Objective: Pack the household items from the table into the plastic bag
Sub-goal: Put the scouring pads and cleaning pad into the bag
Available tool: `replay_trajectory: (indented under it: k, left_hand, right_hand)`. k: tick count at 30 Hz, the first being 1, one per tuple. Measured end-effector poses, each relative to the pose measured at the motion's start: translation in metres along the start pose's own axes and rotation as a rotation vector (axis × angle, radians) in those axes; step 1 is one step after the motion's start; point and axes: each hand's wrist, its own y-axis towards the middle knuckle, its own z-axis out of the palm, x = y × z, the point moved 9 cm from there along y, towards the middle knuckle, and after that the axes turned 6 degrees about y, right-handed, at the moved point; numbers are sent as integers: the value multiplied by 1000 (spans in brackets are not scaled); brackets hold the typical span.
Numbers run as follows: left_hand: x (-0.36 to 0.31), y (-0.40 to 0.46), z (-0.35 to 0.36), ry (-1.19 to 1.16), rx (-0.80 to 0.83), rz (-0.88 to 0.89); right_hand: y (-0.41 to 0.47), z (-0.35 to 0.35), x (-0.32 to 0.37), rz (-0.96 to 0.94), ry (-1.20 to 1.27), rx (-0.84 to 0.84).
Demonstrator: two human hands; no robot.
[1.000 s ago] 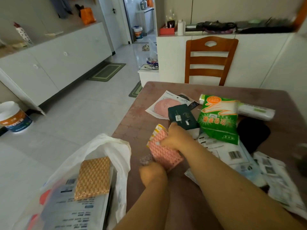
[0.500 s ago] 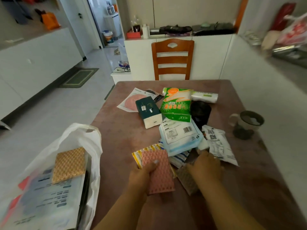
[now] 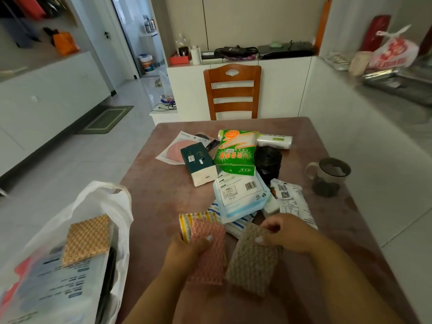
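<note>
Two hands near table's (image 3: 149,188) front edge, left hand (image 3: 187,250) gripping pink sponge (image 3: 210,260), right hand (image 3: 287,232) gripping brown sponge (image 3: 253,263)

Wooden chair (image 3: 232,90) pushed up at the far edge, slatted back upright. Dark mug (image 3: 328,176) standing near the right edge, handle to the left. Green doormat (image 3: 106,119) flat on pale floor tiles, left. White bucket (image 3: 146,62) beyond the doorway. Orange bag (image 3: 65,43) on the long white cabinet (image 3: 46,99). Red-printed carrier bag (image 3: 395,51) on the right-hand counter, beside metal trays (image 3: 395,81).
</note>
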Motion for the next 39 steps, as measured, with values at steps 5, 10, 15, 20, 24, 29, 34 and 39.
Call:
replay_trajectory:
  k: [5, 10, 15, 20, 24, 29, 34, 39]
  left_hand:
    - [-36, -12, 40, -36, 254, 112]
    - [-34, -19, 60, -320, 424, 21]
    - [-21, -6, 44, -460, 361, -53]
    - [-16, -2, 28, -523, 270, -94]
    - [-13, 4, 13, -565, 228, -102]
    - [-7, 1, 26, -544, 307, -153]
    - [12, -5, 48, -329, 282, -170]
    - [4, -15, 37, 118, 113, -72]
  right_hand:
    - [13, 2, 31, -60, 103, 87]
    - [38, 24, 24, -30, 310, -40]
    - [81, -58, -12, 155, 81, -672]
    - [112, -51, -4, 253, -224, -504]
    - [107, -37, 10, 121, 152, -432]
    - [47, 30, -41, 364, 628, -239]
    - [29, 71, -46, 368, 914, -45]
    - [29, 91, -18, 256, 916, 28]
